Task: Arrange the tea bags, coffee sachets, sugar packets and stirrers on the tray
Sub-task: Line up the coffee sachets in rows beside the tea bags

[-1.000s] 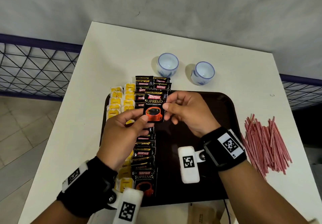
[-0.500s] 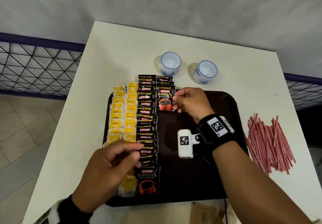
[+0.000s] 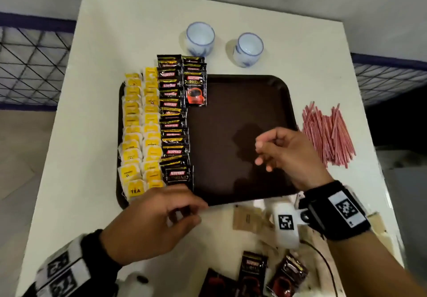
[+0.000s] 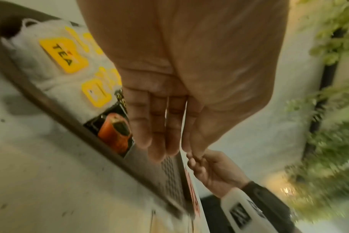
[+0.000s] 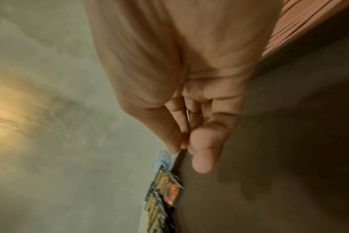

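Tray (image 3: 242,84) on your tabletop (image 3: 115,31): its near-left corner hides under your left hand (image 3: 152,222), loosely curled, empty. Right half lies bare beneath your empty, relaxed right hand (image 3: 288,155). Coffee sachets (image 3: 173,116) overhang the far rim; loose ones (image 3: 254,273) blur.

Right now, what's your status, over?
Left hand and right hand both empty, open. Black coffee sachets half laid on brown plastic tray. Red stirrers still off-tray. Nothing blocking.

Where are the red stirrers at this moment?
In the head view, the red stirrers lie in a loose pile on the table, just right of the tray, beyond the right hand.
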`<move>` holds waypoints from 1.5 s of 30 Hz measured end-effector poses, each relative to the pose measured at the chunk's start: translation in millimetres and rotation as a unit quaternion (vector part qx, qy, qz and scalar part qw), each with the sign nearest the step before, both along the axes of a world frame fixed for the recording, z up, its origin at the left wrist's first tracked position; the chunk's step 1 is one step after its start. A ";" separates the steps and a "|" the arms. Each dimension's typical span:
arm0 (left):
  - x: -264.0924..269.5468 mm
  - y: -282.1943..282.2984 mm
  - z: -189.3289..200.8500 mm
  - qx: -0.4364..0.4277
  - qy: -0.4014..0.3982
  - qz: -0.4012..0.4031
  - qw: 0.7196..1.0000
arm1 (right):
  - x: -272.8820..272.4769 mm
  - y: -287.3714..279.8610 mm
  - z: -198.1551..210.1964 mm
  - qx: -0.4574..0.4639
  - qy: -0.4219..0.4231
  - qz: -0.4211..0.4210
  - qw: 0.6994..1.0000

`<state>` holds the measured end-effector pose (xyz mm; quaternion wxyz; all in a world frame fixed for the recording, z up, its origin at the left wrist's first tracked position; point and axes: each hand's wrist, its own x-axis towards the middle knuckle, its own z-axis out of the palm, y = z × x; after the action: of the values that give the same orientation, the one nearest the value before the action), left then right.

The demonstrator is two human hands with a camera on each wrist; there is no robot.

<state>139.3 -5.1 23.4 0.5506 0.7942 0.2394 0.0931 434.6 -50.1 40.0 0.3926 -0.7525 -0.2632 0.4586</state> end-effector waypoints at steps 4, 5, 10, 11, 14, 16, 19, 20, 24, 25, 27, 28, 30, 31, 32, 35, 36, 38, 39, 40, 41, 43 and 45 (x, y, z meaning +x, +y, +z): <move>14.5 -32.4 -13.4 0.036 0.023 -0.100 0.994 | -2.4 -111.1 1.7 -0.100 -0.012 -0.005 0.995; 19.3 -39.3 -17.2 0.048 0.037 -0.125 0.990 | -3.6 -131.4 1.9 -0.118 -0.013 -0.006 0.993; 48.9 -75.0 -23.4 0.147 0.097 -0.270 0.947 | -11.9 -206.2 -1.0 -0.183 -0.093 0.021 0.979; 54.9 -82.4 -23.1 0.183 0.108 -0.311 0.926 | -13.5 -216.8 -2.3 -0.193 -0.127 0.039 0.972; 70.0 -101.2 -22.2 0.281 0.117 -0.410 0.860 | -21.3 -237.3 -8.4 -0.204 -0.220 0.122 0.946; 76.7 -110.4 -25.7 0.314 0.090 -0.458 0.826 | -29.7 -247.2 -15.9 -0.202 -0.275 0.184 0.922; 81.8 -122.4 -37.3 0.380 0.071 -0.525 0.758 | -40.5 -260.2 -31.7 -0.191 -0.321 0.222 0.900; 83.0 -126.7 -40.5 0.392 0.074 -0.548 0.736 | -42.8 -263.1 -34.9 -0.182 -0.323 0.222 0.902; 81.3 -132.5 -44.4 0.398 0.080 -0.582 0.705 | -45.6 -266.4 -38.9 -0.169 -0.323 0.205 0.908; 80.5 -130.8 -44.3 0.399 0.074 -0.576 0.709 | -45.3 -266.5 -39.6 -0.171 -0.322 0.203 0.909; 76.6 -127.0 -43.4 0.392 0.068 -0.561 0.726 | -45.0 -265.7 -38.4 -0.174 -0.319 0.206 0.909; 73.8 -125.1 -44.0 0.385 0.067 -0.552 0.737 | -45.0 -264.8 -36.6 -0.174 -0.316 0.208 0.909; 67.4 -121.0 -46.1 0.376 0.069 -0.527 0.759 | -42.8 -262.8 -32.9 -0.170 -0.294 0.196 0.920; 64.0 -117.5 -47.4 0.368 0.075 -0.515 0.771 | -40.7 -260.4 -30.0 -0.164 -0.271 0.185 0.930; 60.7 -113.9 -49.0 0.359 0.085 -0.503 0.781 | -37.6 -258.1 -26.5 -0.159 -0.245 0.173 0.941; 52.3 -106.4 -53.0 0.344 0.111 -0.472 0.804 | -24.0 -246.1 -15.1 -0.132 -0.180 0.148 0.963; 50.2 -105.9 -53.9 0.336 0.114 -0.463 0.812 | -19.3 -239.9 -9.8 -0.119 -0.166 0.136 0.969; 49.1 -106.7 -55.0 0.318 0.114 -0.449 0.827 | -9.6 -227.7 1.2 -0.091 -0.138 0.108 0.980; 48.9 -106.9 -54.9 0.313 0.113 -0.445 0.831 | -4.8 -220.5 6.2 -0.077 -0.133 0.097 0.983; 49.7 -106.0 -54.4 0.308 0.112 -0.444 0.834 | -0.4 -210.9 10.4 -0.066 -0.133 0.088 0.985; 51.1 -105.9 -54.6 0.303 0.111 -0.446 0.835 | 4.0 -201.4 14.2 -0.054 -0.128 0.077 0.987; 53.0 -105.2 -55.3 0.285 0.109 -0.449 0.840 | 10.6 -174.8 20.5 -0.012 -0.101 0.049 0.994; 53.2 -101.8 -54.7 0.284 0.095 -0.452 0.840 | 14.9 -137.0 25.8 0.033 -0.088 0.022 0.995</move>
<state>192.5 -106.9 -31.3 0.2564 0.9408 -0.1319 -0.1780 449.6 -187.1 65.8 0.3828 -0.7707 -0.3282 0.3896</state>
